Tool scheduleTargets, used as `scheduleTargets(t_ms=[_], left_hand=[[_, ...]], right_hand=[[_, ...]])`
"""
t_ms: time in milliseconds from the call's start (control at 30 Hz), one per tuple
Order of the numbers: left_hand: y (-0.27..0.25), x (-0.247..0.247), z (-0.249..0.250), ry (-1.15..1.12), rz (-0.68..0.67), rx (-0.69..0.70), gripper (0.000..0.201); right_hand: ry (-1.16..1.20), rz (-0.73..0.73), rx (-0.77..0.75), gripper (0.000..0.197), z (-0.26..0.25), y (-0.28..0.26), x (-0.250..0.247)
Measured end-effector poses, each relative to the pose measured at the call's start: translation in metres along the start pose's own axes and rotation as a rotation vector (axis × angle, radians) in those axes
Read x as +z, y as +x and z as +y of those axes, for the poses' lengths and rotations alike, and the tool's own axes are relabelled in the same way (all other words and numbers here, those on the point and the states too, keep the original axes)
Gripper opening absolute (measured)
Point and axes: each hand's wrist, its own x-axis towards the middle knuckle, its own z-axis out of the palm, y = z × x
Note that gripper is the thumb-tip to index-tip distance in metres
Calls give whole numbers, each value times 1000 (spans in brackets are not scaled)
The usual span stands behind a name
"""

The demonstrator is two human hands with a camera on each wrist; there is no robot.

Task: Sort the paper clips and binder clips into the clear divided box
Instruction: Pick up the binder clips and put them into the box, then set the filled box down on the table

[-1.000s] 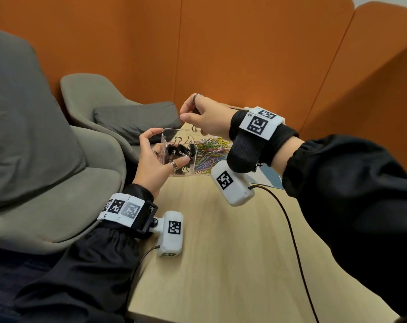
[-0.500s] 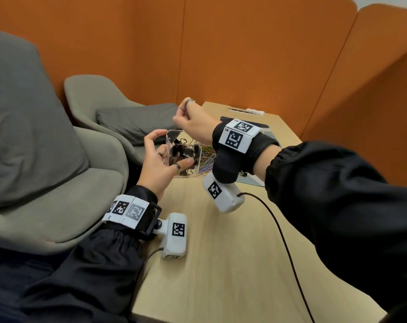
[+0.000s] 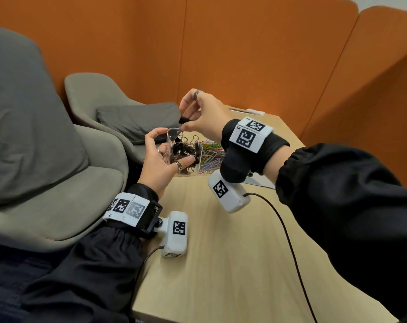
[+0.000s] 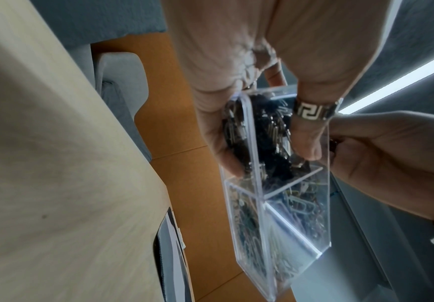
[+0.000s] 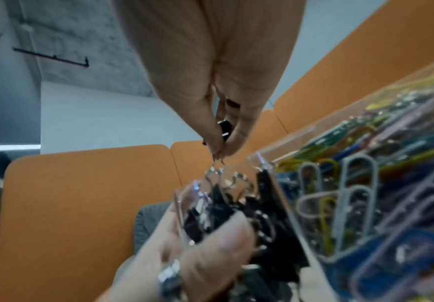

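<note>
The right hand [image 3: 203,113] pinches a black binder clip [image 3: 184,119] by its body, wire handles hanging down just above the box [image 3: 199,159], likely so it can drop straight into the left compartment, which already holds black clips [image 3: 182,152]. The left hand [image 3: 161,165] grips that end of the box, thumb across the front wall, tilting it up off the surface [image 3: 221,252] to meet the clip. Coloured paper clips [image 3: 211,155] fill the neighbouring compartment.

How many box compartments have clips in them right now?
2: one, gripped by the left hand, holds black binder clips; the next holds coloured paper clips. More may be hidden.
</note>
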Motion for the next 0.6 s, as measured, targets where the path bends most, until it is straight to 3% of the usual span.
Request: scheduleTargets(t_ms=[433,600], left_hand=[[0,0,0,-8,3,22,70],[-1,0,0,0,0,17,69]], right_hand=[[-86,106,20,17,17,-26,14],[-170,114,-7,38,24,-33,6]])
